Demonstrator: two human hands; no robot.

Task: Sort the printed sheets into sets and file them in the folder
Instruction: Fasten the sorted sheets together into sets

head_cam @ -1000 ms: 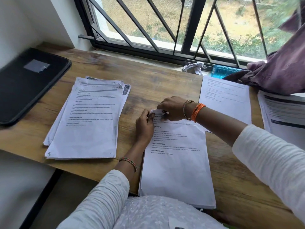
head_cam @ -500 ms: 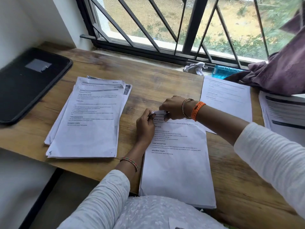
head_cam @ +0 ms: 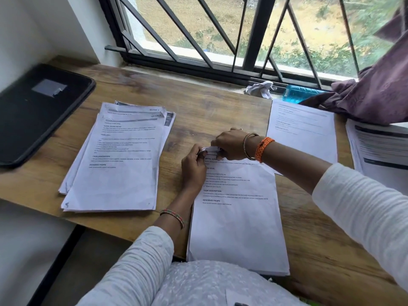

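We saw the stapled set of sheets [head_cam: 237, 217] lying near us on the wooden desk [head_cam: 209, 115], its long axis running near to far, heading at the far end. Both hands pinched its crumpled far-left corner: left hand [head_cam: 193, 167] from the left, right hand [head_cam: 229, 144] from beyond. A looser paper stack [head_cam: 117, 162] lay left, the black folder [head_cam: 33, 111] far left beneath the barred window [head_cam: 220, 29].
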